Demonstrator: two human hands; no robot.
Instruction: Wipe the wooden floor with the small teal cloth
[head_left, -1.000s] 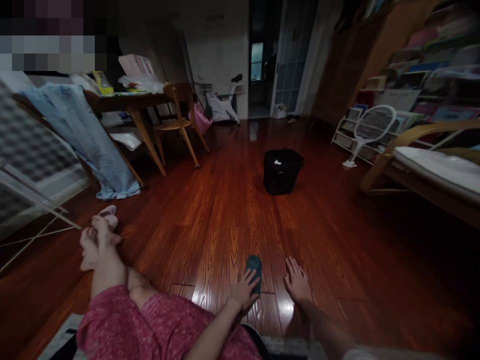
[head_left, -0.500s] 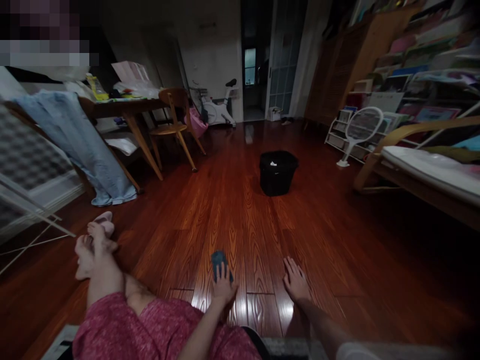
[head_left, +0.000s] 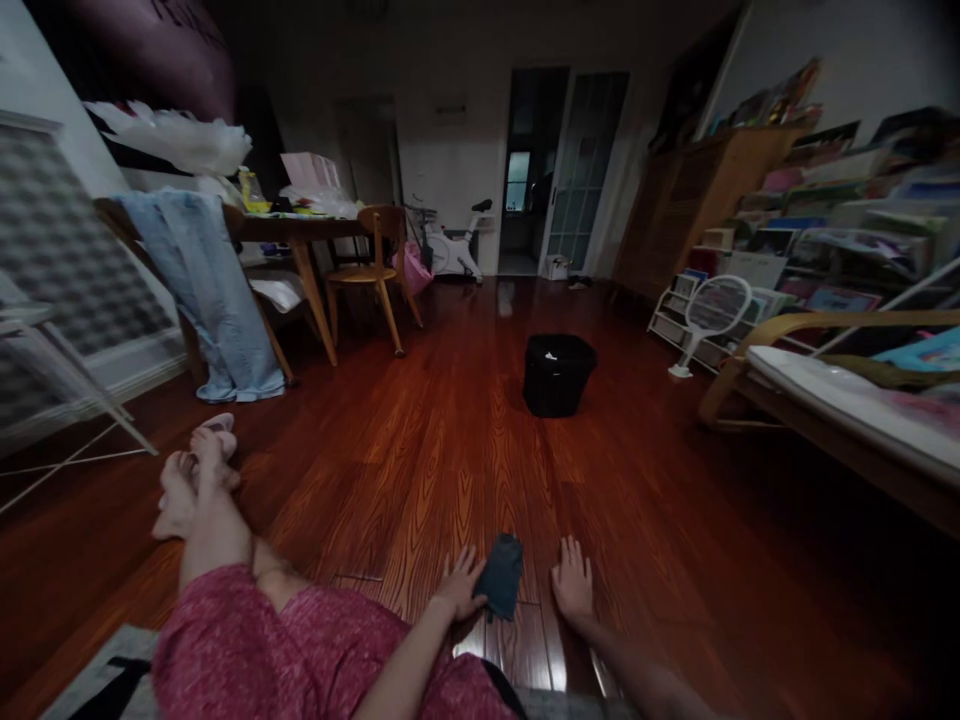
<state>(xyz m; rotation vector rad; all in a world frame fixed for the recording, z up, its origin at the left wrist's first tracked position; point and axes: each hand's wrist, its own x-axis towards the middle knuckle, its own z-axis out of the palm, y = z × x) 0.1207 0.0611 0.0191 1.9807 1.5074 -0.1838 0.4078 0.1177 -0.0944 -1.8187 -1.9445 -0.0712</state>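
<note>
A flat, dark teal thing like a small soft pouch (head_left: 501, 577) lies on the wooden floor between my two hands. My left hand (head_left: 459, 585) is just left of it, fingers spread, with the thumb at the pouch's lower left edge; whether it touches is hard to tell. On the pouch's other side, my right hand (head_left: 573, 580) is apart from it, its fingers stretched out and holding nothing. Crossed bare legs (head_left: 217, 510) under dark pink patterned cloth (head_left: 277, 645) extend to the left.
A black bin (head_left: 559, 375) stands on the floor ahead. Left are a chair draped with jeans (head_left: 225, 290), a table and a wooden chair (head_left: 379, 270). To the right are a white racket on a stand (head_left: 716, 305) and a low wooden-armed seat (head_left: 847, 400). An exercise bike (head_left: 454, 245) stands far back.
The pouch has moved right, out from under my left hand, into the gap between the hands. My left hand has shifted slightly right, my right hand slightly left. The camera view has tilted up.
</note>
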